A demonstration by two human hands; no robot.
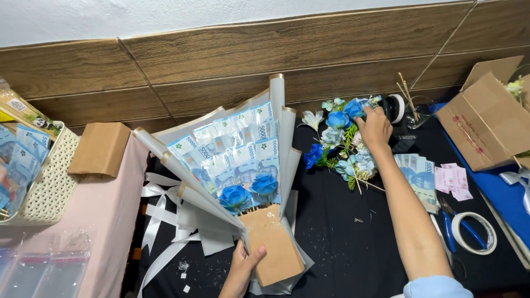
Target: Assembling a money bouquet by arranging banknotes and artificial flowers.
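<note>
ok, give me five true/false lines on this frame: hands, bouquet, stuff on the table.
1. The left hand grips the bouquet at its brown paper base. True.
2. The right hand holds scissors. False: it reaches into the loose blue flowers; the scissors lie on the table.
3. Two blue roses sit in the bouquet below the banknotes. True.
4. The tape roll lies left of the bouquet. False: it is at the right.
5. The cardboard box is at the right. True.
</note>
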